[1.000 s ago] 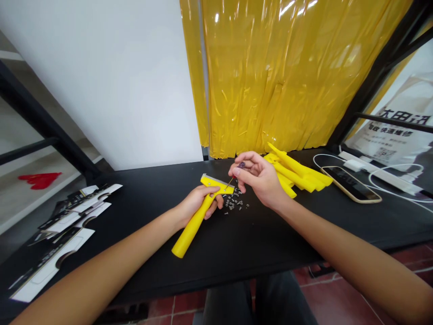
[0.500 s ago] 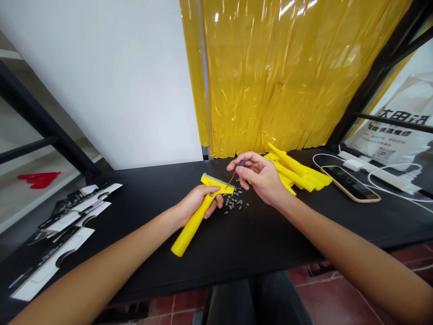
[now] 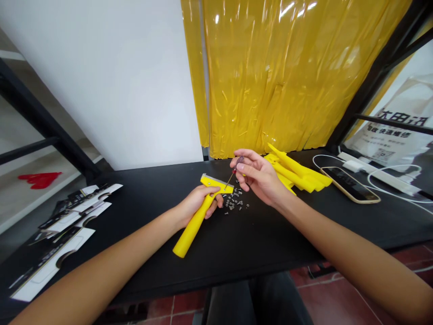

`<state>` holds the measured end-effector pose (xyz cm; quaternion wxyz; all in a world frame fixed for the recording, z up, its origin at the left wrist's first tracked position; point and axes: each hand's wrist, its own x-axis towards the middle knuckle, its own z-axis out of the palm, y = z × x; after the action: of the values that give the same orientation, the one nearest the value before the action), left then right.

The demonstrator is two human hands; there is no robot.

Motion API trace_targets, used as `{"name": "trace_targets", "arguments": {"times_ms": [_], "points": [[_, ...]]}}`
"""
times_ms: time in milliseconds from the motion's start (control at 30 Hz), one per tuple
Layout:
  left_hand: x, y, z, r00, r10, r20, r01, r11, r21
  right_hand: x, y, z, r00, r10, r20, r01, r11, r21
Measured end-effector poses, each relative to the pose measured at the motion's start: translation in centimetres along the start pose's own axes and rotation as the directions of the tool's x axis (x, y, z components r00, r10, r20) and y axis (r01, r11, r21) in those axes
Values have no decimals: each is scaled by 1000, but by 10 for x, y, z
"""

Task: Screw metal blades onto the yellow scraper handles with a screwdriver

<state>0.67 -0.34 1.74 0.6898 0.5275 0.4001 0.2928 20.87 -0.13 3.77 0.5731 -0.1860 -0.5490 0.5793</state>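
Clasping yellow scraper [image 3: 195, 229] in left hand [image 3: 192, 203] mid-frame, pinching screwdriver [image 3: 240, 160] in right hand [image 3: 260, 175] against scraper's head [image 3: 216, 184]; seemingly partway through screw work, with loose hardware [image 3: 231, 205] unfitted nearby.

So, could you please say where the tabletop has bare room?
Bare tabletop shows between the cardboard pieces and left hand, and near the front edge, between the held yellow tool and right forearm. Crowded: loose hardware by the tool's head; right rear, yellow handles, phone and power strip.
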Motion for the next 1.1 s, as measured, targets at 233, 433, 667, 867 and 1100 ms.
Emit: {"name": "trace_targets", "arguments": {"times_ms": [233,433,667,867,1100], "points": [[1,-4,-2,1000,26,13,-27,997,68,0,0,0,998,-10,-63,7,999,-51],[1,-4,-2,1000,27,7,-28,998,56,-3,-3,3,1000,0,-4,0,999,-54],[3,-7,-6,1000,28,13,-29,996,88,-4,2,2,999,-34,-26,30,991,-130],[5,-9,-9,999,17,47,-23,989,147,-4,2,2,999,-42,17,44,989,-143],[5,-7,-8,999,11,48,-18,988,152,-3,7,-1,993,-118,-23,109,967,-231]]}}
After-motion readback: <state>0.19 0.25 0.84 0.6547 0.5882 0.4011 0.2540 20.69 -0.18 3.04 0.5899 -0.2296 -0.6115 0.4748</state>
